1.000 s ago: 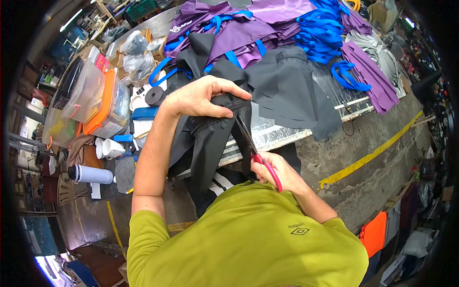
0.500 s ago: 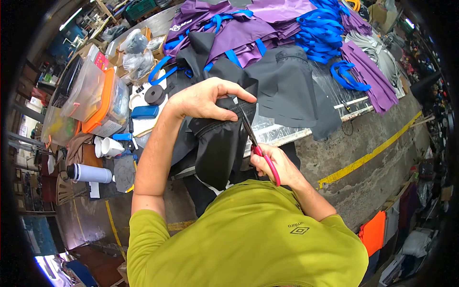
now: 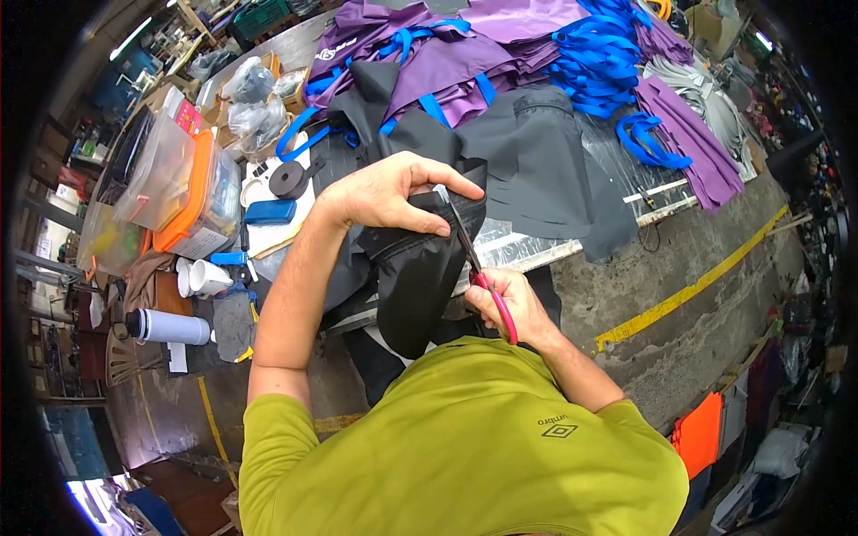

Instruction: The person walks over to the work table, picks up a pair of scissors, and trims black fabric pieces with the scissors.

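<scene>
My left hand [image 3: 393, 192] grips a piece of black fabric [image 3: 418, 286], with thumb and forefinger on its upper folded part. The fabric hangs down toward my shirt. In my right hand [image 3: 511, 304] are scissors with pink-red handles [image 3: 500, 313]. Their dark blades point up and to the left, against the fabric beside my left fingertips. Whether the blades are parted is too small to tell. More black fabric [image 3: 527, 161] lies on the table just beyond my hands.
Purple fabric [image 3: 465, 67] and blue straps [image 3: 594, 67] are heaped at the table's far side. On the left stand plastic boxes with an orange rim [image 3: 189, 196], white cups [image 3: 207, 277], a bottle [image 3: 174, 327], a blue case [image 3: 270, 212] and a black roll [image 3: 288, 179].
My left hand has shifted slightly right with the black fabric, whose hanging part has swung and spread. The scissors have moved slightly, staying against it.
</scene>
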Motion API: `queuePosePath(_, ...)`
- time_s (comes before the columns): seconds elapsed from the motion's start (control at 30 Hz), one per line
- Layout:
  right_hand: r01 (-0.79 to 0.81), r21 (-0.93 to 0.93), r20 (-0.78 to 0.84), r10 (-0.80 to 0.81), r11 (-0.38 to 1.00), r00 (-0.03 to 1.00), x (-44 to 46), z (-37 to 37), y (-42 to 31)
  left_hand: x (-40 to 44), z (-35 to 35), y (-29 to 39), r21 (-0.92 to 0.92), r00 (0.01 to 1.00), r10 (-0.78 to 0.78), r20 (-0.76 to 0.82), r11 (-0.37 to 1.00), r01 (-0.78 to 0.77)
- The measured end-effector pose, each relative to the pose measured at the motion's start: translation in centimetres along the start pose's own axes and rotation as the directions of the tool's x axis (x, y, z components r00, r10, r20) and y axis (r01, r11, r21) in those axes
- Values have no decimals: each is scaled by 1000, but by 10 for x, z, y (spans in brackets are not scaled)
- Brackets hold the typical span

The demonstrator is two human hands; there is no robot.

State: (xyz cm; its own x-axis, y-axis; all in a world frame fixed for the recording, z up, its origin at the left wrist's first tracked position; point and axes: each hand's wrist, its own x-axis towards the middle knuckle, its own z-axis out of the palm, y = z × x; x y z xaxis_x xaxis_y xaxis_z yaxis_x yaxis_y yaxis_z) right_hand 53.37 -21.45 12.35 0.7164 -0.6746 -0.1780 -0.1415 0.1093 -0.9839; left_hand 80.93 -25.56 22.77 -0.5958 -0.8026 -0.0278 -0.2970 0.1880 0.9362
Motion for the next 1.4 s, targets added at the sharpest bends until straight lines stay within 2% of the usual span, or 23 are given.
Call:
queuePosePath(0.1,91,32,0,-91,995,996,1,2,13,-1,4,-6,-120,1000,-5,9,993,6)
queuePosePath(0.13,52,56,32,-54,997,998,0,1,11,-1,5,-10,-187,1000,-13,14,982,15)
queuePosePath(0.2,166,147,35,-173,975,984,2,5,19,-1,8,-18,-195,999,38,16,980,-34)
queuePosePath(0.27,122,163,65,-134,979,989,2,5,14,1,13,-27,-250,999,33,34,968,-24)
queuePosePath(0.3,131,123,67,-140,984,988,3,2,20,3,15,-33,-229,997,56,51,973,-43)
queuePosePath(0.4,162,50,70,-165,985,984,7,0,25,7,23,-37,-345,998,41,51,938,-21)
queuePosePath(0.47,194,72,57,-198,978,979,8,0,32,8,25,-34,-371,999,22,49,929,-3)
queuePosePath(0.57,22,145,6,-23,989,1000,-4,5,16,8,24,-30,-354,998,29,47,935,-11)
queuePosePath(0.67,108,169,35,-116,980,993,1,6,23,8,23,-28,-320,999,29,44,947,-14)
queuePosePath(0.7,289,109,18,-293,951,956,8,5,27,7,24,-28,-312,999,28,43,950,-13)
queuePosePath(0.8,178,131,10,-181,975,983,5,1,28,6,28,-28,-265,996,-10,93,964,35)
queuePosePath(0.9,442,-83,6,-443,893,896,6,-17,33,2,27,-25,-198,997,-3,81,980,19)
queuePosePath(0.93,512,-112,-76,-521,852,850,4,-20,21,-2,26,-21,-170,997,1,74,985,12)
queuePosePath(0.97,470,-184,-191,-500,863,845,3,-27,12,-8,27,-14,-136,998,24,56,991,-16)
queuePosePath(1.0,418,-251,-303,-481,873,823,5,-36,3,-13,27,2,-26,995,69,67,997,-67)
queuePosePath(1.07,460,147,-428,-363,876,828,25,-53,3,-20,30,21,67,981,157,113,984,-165)
queuePosePath(1.1,473,144,-373,-395,869,840,37,-70,17,-20,33,34,96,967,212,144,969,-227)
queuePosePath(1.13,379,189,-319,-308,906,896,43,-81,19,-20,35,43,108,958,222,181,964,-243)
queuePosePath(1.2,294,402,-78,-287,867,955,51,-88,28,-20,38,47,153,938,281,201,937,-313)
queuePosePath(1.23,295,477,38,-355,828,934,59,-86,39,-21,37,51,173,952,240,189,946,-273)
queuePosePath(1.27,232,550,76,-325,802,943,58,-83,52,-23,34,56,193,964,197,176,954,-230)
queuePosePath(1.33,304,589,15,-386,749,922,54,-74,34,-27,30,56,237,981,147,122,956,-173)
queuePosePath(1.4,425,428,-141,-406,797,903,67,-89,36,-32,22,50,292,989,138,49,945,-146)
